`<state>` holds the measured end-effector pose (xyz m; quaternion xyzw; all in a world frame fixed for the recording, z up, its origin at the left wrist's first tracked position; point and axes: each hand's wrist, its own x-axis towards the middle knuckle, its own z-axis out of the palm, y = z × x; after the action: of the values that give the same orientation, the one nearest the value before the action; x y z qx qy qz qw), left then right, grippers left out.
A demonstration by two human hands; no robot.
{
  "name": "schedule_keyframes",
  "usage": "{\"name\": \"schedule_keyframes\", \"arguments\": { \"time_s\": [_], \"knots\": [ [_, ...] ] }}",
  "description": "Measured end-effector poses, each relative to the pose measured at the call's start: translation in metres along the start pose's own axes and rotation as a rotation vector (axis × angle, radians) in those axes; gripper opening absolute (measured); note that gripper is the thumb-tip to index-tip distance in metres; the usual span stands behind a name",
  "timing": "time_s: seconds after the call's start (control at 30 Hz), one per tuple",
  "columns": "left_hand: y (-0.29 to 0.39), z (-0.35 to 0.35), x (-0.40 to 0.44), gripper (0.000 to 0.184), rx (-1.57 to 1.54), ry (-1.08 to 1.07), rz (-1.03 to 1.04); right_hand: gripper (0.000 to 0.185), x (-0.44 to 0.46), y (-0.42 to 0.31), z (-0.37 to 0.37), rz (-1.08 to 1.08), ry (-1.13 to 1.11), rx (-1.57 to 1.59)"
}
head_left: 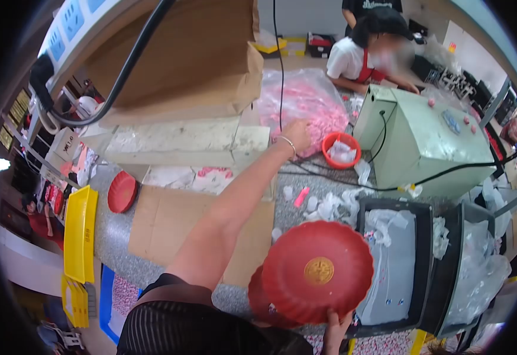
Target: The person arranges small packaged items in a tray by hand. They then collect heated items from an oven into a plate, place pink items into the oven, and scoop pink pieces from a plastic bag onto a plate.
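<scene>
My right hand (335, 326) grips the lower rim of a red scalloped plate (294, 260), thumb on the near face. A round gold emblem (319, 271) marks the plate's middle. Behind it, another red plate (255, 291) shows only at its left edge. My left arm stretches far across the table, a bracelet on the wrist. At its end my left hand (297, 134) is at the small pink pieces (328, 122) by a clear plastic bag (297, 86). Its fingers are too blurred and small to read. Just right of it stands a red basket (328, 142) with crumpled plastic inside.
A pale green machine (430, 139) stands at the right, cables trailing around it. Black bins (424, 266) are at the lower right. Cardboard (164, 222), a red dish (122, 192) and a yellow tray (81, 236) lie leftward. Across the table a person (350, 62) leans over work.
</scene>
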<state>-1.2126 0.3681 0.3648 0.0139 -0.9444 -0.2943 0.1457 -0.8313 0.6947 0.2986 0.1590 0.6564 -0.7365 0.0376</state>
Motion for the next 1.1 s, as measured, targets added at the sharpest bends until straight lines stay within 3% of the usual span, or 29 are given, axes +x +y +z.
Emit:
{"name": "schedule_keyframes", "arguments": {
  "time_s": [0.03,0.1,0.13,0.17,0.27,0.3,0.4,0.43,0.5,0.57,0.63,0.67,0.73,0.77,0.8,0.83,0.87,0.93,0.97,1.1],
  "knots": [
    [0.009,-0.001,0.009,0.032,0.042,-0.03,-0.018,0.055,0.002,0.006,-0.001,-0.015,0.048,0.005],
    [0.012,0.016,0.031,0.035,0.088,0.057,-0.075,0.064,0.009,0.014,-0.01,-0.051,-0.156,0.02],
    [0.011,0.024,0.042,0.038,0.127,0.121,-0.159,0.066,0.008,0.032,-0.014,0.051,-0.088,0.034],
    [0.012,0.027,0.051,0.044,0.129,0.048,-0.228,0.066,0.014,0.029,-0.008,0.043,-0.091,0.035],
    [-0.003,0.051,0.073,0.05,0.282,0.125,-0.245,0.071,0.014,-0.003,0.007,0.163,-0.047,0.142],
    [-0.011,0.056,0.079,0.063,0.323,0.138,-0.285,0.071,0.019,0.001,0.003,0.152,-0.043,0.141],
    [-0.041,0.067,0.095,0.076,0.377,0.302,-0.457,0.058,0.024,0.02,-0.012,0.029,-0.123,0.01],
    [-0.039,0.062,0.095,0.076,0.374,0.304,-0.453,0.058,0.021,0.018,-0.015,0.027,-0.151,-0.017],
    [-0.029,0.044,0.093,0.094,0.424,0.085,-0.55,0.057,0.019,0.004,-0.012,0.024,-0.181,-0.041],
    [-0.047,0.051,0.098,0.093,0.564,0.063,-0.516,0.059,0.026,-0.038,0.008,0.427,-0.017,-0.081],
    [-0.055,0.047,0.101,0.06,0.728,-0.075,-0.428,0.061,0.037,-0.076,0.029,0.827,0.145,-0.123],
    [-0.06,0.047,0.104,0.06,0.733,-0.078,-0.434,0.061,0.035,-0.059,0.023,0.834,0.14,-0.126],
    [-0.07,0.052,0.11,0.034,0.962,-0.239,-0.343,0.062,0.031,-0.009,0.005,0.728,0.095,-0.009],
    [-0.071,0.059,0.107,0.024,0.935,-0.148,-0.285,0.063,0.032,-0.01,0.011,0.413,-0.035,0.127],
    [-0.069,0.065,0.109,0.024,0.936,-0.149,-0.291,0.063,0.035,-0.018,0.009,0.416,-0.039,0.124],
    [-0.057,0.067,0.109,0.024,0.89,-0.173,-0.257,0.063,0.049,-0.079,0.035,0.696,-0.016,-0.072],
    [-0.043,0.067,0.109,0.025,0.845,-0.194,-0.221,0.063,0.047,-0.069,0.032,0.698,-0.02,-0.072],
    [-0.012,0.066,0.104,0.025,0.72,-0.358,-0.156,0.064,0.04,-0.017,0.016,0.576,-0.078,-0.122],
    [-0.009,0.077,0.103,0.026,0.654,-0.408,-0.104,0.064,0.035,0.017,0.004,0.181,-0.151,0.025],
    [0.016,0.103,0.081,0.027,0.654,-0.67,0.22,0.062,0.038,0.016,0.004,0.278,-0.122,0.06]
  ]
}}
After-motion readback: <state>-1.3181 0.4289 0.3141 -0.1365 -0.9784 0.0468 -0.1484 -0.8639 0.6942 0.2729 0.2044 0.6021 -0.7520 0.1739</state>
